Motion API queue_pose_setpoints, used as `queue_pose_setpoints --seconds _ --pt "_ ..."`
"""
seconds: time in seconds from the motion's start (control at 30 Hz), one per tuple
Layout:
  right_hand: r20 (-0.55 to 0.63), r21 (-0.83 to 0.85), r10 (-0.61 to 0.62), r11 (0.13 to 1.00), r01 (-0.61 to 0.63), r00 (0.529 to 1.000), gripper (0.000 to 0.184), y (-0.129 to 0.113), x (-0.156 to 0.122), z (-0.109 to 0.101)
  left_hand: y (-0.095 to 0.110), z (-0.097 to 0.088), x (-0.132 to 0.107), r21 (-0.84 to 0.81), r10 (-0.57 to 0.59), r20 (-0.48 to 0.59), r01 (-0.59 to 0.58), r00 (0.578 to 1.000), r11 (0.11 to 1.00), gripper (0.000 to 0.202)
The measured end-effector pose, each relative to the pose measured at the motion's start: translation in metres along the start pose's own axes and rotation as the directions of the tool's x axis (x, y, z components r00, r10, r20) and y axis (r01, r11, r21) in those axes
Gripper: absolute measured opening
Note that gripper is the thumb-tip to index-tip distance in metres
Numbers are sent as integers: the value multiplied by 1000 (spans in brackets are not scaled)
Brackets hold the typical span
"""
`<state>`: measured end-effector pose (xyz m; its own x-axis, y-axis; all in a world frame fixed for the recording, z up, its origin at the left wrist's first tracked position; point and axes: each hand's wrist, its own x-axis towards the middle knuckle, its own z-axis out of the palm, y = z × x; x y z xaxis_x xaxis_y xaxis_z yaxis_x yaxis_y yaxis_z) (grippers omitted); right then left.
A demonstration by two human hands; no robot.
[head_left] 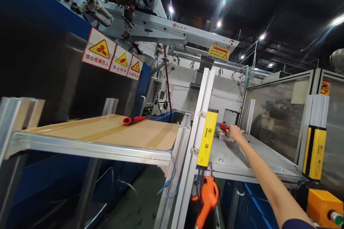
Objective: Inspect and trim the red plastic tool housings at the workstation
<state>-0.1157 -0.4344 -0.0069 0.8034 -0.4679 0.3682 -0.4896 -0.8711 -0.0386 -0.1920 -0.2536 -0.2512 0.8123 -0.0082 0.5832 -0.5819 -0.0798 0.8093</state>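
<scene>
My right hand (pixel 235 132) reaches out from the lower right over the metal worktable (pixel 255 155). Its fingers are closed at a small red plastic part (pixel 224 127), which sits by a metal fixture (pixel 221 136) on that table. The hand is small in the picture, so the exact finger placement is hard to see. A similar red tube-shaped part (pixel 133 120) with a dark hollow end lies on the cardboard-covered shelf (pixel 107 132) to the left. My left hand is out of the picture.
A yellow sensor bar (pixel 208 139) is fixed to an upright aluminium post; another yellow bar (pixel 317 154) stands at right. Below hangs an orange air blow gun (pixel 209 193). An orange button box (pixel 324 205) sits lower right. Overhead is a machine arm (pixel 166 25). Warning signs (pixel 110 55) mark the machine.
</scene>
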Motion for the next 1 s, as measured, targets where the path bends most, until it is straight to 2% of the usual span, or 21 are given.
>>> queue_pose_setpoints --seconds 0.1,0.23,0.4,0.53,0.63,0.7,0.77,0.87,0.9,0.93,1.0 --pt "6 0 9 1000 -9 1000 31 0 3 3 -4 2 9 49 -94 55 92 994 995 77" --pt "10 18 3 1000 -4 1000 32 1 5 3 -1 4 22 71 -166 104 159 981 985 57" --pt "-22 73 -8 997 10 1000 33 3 3 3 8 0 24 38 -191 112 188 975 981 49" --pt "-170 119 40 993 -20 985 36 9 -8 -12 16 -2 14 -33 -234 68 237 970 971 61" --pt "-347 142 79 989 -31 935 43 14 -16 -38 19 1 8 -109 -305 -9 302 952 947 61" --pt "-413 135 59 991 -3 909 49 15 -18 -54 21 5 3 -172 -361 -76 344 929 923 55" --pt "-377 115 13 993 33 926 49 11 -17 -59 23 9 0 -242 -427 -149 386 892 890 47" --pt "-183 73 -38 996 52 982 44 -3 -13 -42 26 12 -2 -341 -512 -244 421 824 841 57" --pt "-117 56 -41 997 48 992 42 -8 -12 -32 26 12 -1 -351 -505 -259 407 823 843 55" --pt "-63 37 -39 998 41 997 39 -12 -11 -22 27 11 1 -343 -475 -262 379 840 860 48" --pt "-2 4 -27 1000 27 1000 33 -18 -9 -4 27 8 6 -284 -353 -237 283 905 916 22"
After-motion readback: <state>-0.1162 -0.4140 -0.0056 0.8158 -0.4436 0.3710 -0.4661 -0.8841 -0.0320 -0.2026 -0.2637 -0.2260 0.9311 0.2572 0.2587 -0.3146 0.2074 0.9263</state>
